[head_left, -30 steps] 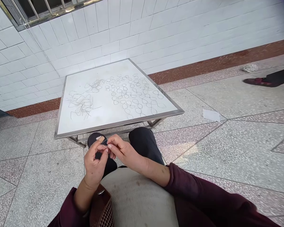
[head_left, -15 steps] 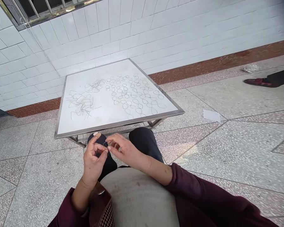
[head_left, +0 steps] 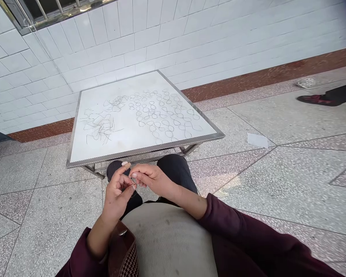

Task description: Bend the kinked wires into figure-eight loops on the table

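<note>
Above the dark-clad knees [head_left: 174, 166], a thin curved strand [head_left: 133, 179], pinched at once by left hand [head_left: 117, 196] and right hand [head_left: 157, 180], held close together; beyond, on the white-topped table [head_left: 121, 149], loose strands [head_left: 102, 127] in a tangle at left, looped strands [head_left: 169, 129], many in figure-eights, laid out at right; on the floor [head_left: 248, 184], a white sheet [head_left: 257, 140]

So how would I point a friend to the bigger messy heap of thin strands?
Find the white, metal-edged table by the tiled wall. On its left half, look toward the near edge for the larger heap of thin strands. Unlike the looped pieces spread on the right, its strands lie jumbled; the smaller tangle sits farther back.
</note>
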Tool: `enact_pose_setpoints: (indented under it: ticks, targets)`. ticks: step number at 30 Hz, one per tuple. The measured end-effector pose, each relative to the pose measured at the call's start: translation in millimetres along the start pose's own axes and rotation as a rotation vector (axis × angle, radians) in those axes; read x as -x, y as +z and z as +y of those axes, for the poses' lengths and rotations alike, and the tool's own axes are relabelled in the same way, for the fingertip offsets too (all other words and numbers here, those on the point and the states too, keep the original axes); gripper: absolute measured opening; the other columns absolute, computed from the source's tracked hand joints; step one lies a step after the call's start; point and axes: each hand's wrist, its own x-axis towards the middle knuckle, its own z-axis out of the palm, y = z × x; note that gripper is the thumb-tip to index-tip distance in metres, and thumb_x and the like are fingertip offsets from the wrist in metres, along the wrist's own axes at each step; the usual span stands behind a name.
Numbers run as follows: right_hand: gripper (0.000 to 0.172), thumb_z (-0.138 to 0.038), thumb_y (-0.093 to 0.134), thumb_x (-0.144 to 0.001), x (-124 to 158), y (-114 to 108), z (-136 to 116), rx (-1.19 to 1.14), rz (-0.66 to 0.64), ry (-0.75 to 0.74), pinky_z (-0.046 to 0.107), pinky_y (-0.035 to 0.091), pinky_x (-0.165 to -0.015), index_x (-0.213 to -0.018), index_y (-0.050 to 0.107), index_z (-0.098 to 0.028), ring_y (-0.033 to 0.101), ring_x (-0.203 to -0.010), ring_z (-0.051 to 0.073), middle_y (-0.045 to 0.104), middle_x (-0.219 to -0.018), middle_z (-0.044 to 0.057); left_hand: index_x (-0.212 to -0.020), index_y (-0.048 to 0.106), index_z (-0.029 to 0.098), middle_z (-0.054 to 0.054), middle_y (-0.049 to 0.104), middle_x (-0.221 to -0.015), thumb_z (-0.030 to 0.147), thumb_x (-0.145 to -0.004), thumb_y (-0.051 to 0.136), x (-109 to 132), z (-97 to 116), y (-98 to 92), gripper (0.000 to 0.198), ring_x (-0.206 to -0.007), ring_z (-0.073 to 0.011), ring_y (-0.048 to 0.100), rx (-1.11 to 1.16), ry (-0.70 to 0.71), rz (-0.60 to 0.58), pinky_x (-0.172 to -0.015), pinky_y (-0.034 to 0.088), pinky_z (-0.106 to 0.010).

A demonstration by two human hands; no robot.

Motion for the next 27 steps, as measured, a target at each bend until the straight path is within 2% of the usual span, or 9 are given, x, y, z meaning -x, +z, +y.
enact_pose_setpoints:
  ticks: [5,11,18,24,27]
  targets:
    - [0.036,-0.052,0.058,-0.092,-1.0,0.2,8.6,-0.201,0.000,0.119,0.021,0.043,-0.049,-0.090,0.067,-0.017,0.050,-0.055,0.009,0.055,-0.064,-0.003,-0.132,0.056,0.024,0.003,0.059,-0.073,0.022,-0.082,0.073,-4.2,0.4,-1.4,0.053,-0.069,-0.0115,0.054,0.092,-0.050,-0.002,-0.071,0.044,-0.025]
    - [0.036,-0.053,0.063,-0.090,-4.0,-7.8,5.6,-0.245,-0.002,0.213,0.021,0.046,-0.053,-0.094,0.067,-0.017,0.055,-0.060,0.009,0.059,-0.074,-0.001,-0.129,0.057,0.024,0.003,0.060,-0.074,0.021,-0.082,0.072,-3.8,3.0,-3.8,0.050,-0.066,-0.0101,0.054,0.094,-0.076,0.056,-0.064,0.045,-0.022]
    - [0.029,-0.046,0.066,-0.089,-3.1,-9.9,12.2,-0.296,-0.015,0.130,0.021,0.043,-0.052,-0.091,0.069,-0.017,0.051,-0.058,0.008,0.057,-0.067,-0.003,-0.129,0.058,0.024,0.003,0.060,-0.076,0.021,-0.081,0.072,-4.3,-2.1,-3.5,0.051,-0.061,-0.0096,0.052,0.093,-0.122,0.033,-0.051,0.045,-0.018]
    - [0.028,-0.046,0.065,-0.090,-3.7,-8.7,14.1,-0.269,-0.007,0.081,0.023,0.044,-0.053,-0.092,0.070,-0.018,0.052,-0.058,0.009,0.057,-0.068,-0.002,-0.125,0.060,0.023,0.002,0.060,-0.076,0.024,-0.078,0.075,-5.3,-2.6,-1.0,0.049,-0.066,-0.0116,0.056,0.144,-0.130,0.070,-0.051,0.048,-0.019]
    - [0.029,-0.047,0.064,-0.090,-3.4,-7.9,12.2,-0.283,0.007,0.110,0.023,0.046,-0.054,-0.094,0.068,-0.018,0.053,-0.059,0.009,0.058,-0.070,-0.002,-0.123,0.061,0.022,0.002,0.060,-0.075,0.025,-0.077,0.077,-5.3,-1.8,1.4,0.049,-0.067,-0.0120,0.057,0.174,-0.129,0.094,-0.053,0.050,-0.020]
